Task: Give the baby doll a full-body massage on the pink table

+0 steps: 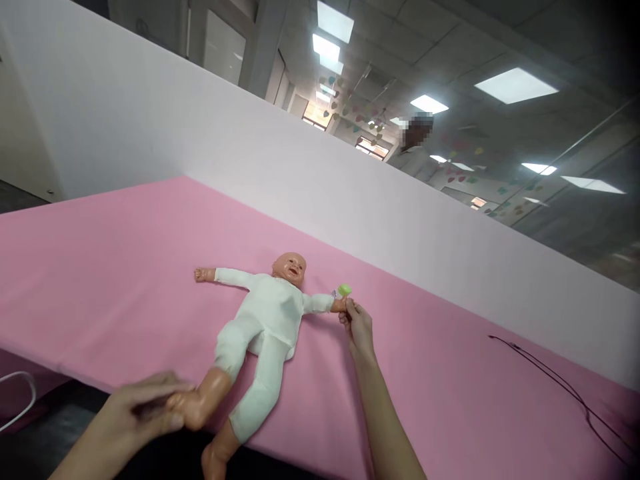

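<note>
A baby doll (pixel 273 307) with a white cloth body lies on its back on the pink-covered table (pixel 425 373). Its head points to the far side and its arms are spread. My left hand (pixel 143 407) is closed around the doll's foot at the near edge, fingers on one side and thumb on the other. The doll's other foot sticks out past the edge. At the right, my right hand (pixel 359 323) pinches the doll's small hand. Just beyond those fingers lies a small light-green object (pixel 345 290), whose kind I cannot make out.
A white partition (pixel 240 153) runs along the back of the table. Thin black cables (pixel 550 370) lie on the pink cover at the right. A white cord (pixel 25 380) loops at the left edge. Beyond the partition is a person (pixel 415 137).
</note>
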The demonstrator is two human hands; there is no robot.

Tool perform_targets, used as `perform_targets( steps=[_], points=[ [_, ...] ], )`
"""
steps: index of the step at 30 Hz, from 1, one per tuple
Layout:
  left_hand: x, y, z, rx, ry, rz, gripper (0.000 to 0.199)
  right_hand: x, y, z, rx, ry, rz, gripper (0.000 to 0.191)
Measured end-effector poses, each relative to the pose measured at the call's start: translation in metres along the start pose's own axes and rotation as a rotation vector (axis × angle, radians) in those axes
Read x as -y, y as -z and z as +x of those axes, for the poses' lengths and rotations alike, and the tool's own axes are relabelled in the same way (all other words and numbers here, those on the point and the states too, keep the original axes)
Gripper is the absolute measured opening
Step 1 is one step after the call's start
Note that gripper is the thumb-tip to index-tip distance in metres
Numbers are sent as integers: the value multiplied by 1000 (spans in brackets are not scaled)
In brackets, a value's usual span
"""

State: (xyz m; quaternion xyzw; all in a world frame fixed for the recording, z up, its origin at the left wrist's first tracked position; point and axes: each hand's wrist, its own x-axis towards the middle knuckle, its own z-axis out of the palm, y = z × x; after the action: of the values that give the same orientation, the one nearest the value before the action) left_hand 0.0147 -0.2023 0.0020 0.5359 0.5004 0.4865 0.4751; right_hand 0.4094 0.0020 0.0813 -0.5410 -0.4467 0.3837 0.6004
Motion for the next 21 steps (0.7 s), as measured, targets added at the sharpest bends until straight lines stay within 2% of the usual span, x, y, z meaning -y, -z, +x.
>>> perform_targets(
  steps=[2,4,7,9,12,15,18,21],
  points=[
    [-27,-7,40,-37,-61,13,31,20,-22,-17,127,84,-79,41],
    [-47,-20,82,-67,-69,-7,37,25,-46,-40,282,113,-191,42],
    [-57,-43,130,-21,-83,-78,45,13,-73,-70,416,131,-294,42],
    [-54,-52,142,11,-74,-105,48,5,-76,-74,412,132,-298,44],
    [-42,-44,123,-23,-61,-74,46,6,-56,-53,329,83,-242,48],
    [-24,-15,77,-102,-51,15,39,7,-18,-18,133,52,-160,51],
    [-1,7,27,-36,-27,32,33,-9,15,11,-18,-44,-119,51],
    [18,6,-11,20,4,43,29,-37,33,26,-112,-160,-170,47]
  ],
)
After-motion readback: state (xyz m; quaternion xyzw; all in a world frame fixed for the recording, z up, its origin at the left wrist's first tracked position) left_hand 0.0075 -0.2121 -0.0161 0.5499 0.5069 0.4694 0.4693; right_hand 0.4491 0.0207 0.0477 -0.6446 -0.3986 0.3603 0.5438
